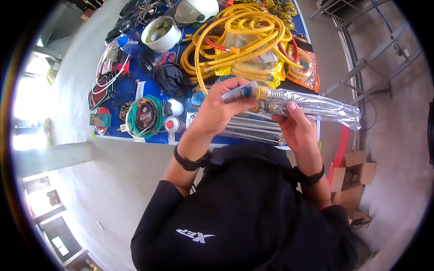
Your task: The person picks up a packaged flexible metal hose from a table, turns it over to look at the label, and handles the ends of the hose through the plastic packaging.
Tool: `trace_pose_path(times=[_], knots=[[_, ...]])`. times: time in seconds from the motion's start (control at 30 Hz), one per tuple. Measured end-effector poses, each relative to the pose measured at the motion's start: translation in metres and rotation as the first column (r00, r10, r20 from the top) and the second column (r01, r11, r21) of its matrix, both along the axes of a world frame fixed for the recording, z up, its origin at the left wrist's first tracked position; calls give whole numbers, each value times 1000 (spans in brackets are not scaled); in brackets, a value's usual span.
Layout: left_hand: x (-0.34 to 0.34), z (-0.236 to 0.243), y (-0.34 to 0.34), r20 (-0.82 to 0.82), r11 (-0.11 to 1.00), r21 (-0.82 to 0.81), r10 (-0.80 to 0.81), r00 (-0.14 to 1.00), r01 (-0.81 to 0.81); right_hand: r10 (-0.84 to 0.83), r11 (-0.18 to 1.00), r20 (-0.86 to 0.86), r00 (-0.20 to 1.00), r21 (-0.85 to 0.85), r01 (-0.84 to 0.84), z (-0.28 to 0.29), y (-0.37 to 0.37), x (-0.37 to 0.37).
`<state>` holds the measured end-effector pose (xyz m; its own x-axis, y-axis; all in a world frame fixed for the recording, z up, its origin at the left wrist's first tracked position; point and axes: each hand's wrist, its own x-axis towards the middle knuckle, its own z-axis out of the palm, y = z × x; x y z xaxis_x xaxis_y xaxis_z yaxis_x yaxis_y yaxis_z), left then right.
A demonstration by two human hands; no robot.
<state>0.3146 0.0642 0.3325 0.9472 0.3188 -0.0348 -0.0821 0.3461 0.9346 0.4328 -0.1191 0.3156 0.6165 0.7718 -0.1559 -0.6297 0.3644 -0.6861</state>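
Note:
A clear plastic bag with silvery corrugated metal hoses [312, 104] is held up over the near edge of the table. My left hand [219, 106] is closed round the bag's left end, where a blue and white label and yellowish hose fittings [262, 94] show. My right hand [298, 128] grips the bag from below, its thumb pressed on the plastic over the hoses. Beneath the hands, several more silvery braided hoses [253, 128] lie side by side on the table.
Coiled yellow hoses [239, 40] cover the table's far middle. Left of them are a white bucket [161, 35], a white helmet [196, 10], a black bag [172, 77] and green wire [144, 116]. Cardboard boxes [350, 189] lie on the floor at right, below a metal rack [366, 67].

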Motion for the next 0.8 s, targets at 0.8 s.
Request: trace_pose_path(times=[0.8], knots=[[1,16,-22,-62,996,-80,23,998,-28,16,1000,67,998,-15,-15,1,-10,6]])
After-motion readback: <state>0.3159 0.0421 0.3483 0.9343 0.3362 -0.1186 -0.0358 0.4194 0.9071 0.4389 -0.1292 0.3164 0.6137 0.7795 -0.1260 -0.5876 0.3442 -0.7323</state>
